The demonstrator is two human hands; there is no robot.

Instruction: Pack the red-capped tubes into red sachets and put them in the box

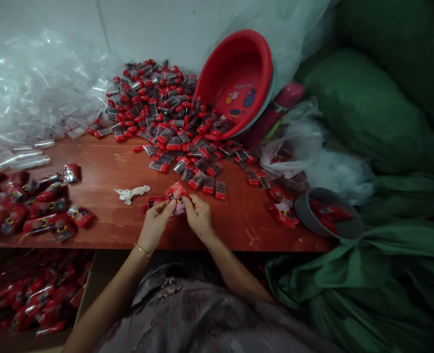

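Observation:
Between my two hands, over the front part of the table, is a small red printed packet (176,192) with a clear lower part. My left hand (158,218) pinches its left side, thumb on top. On the packet's right side my right hand (199,215) grips with thumb and fingertips. Another red packet (154,201) lies on the table just behind my left fingers, partly hidden by them. A crumpled white scrap (132,193) rests to the left of my hands. Beyond them spreads a heap of small clear containers with red caps (165,115).
A red basin (235,73) leans on its side at the back. Clear plastic sleeves (36,88) pile up at the back left. Filled red packets (47,206) lie at left, with more in a box (36,294) below. A grey bowl (329,215) and green sacks (364,108) stand right.

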